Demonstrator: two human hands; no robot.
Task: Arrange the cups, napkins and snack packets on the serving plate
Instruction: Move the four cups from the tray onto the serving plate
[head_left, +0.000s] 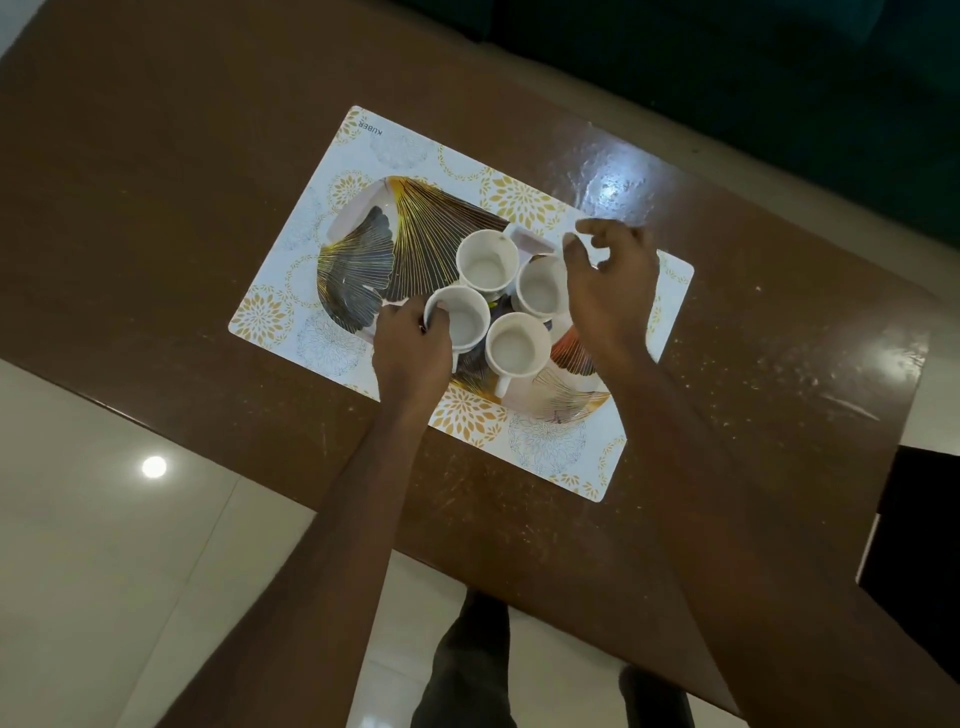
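- white cups, 4 in all, stood clustered on the serving plate.
- left hand gripped the near-left cup.
- right hand hovered, fingers spread apart.

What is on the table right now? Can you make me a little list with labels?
table: brown table
mat: white flowery placemat under the plate
plate: leaf-patterned serving plate
cups: four white empty cups, clustered on the plate's right part; far cup
left hand: left hand grips the near-left cup
right hand: right hand open above the right cup
napkins, snacks: none visible
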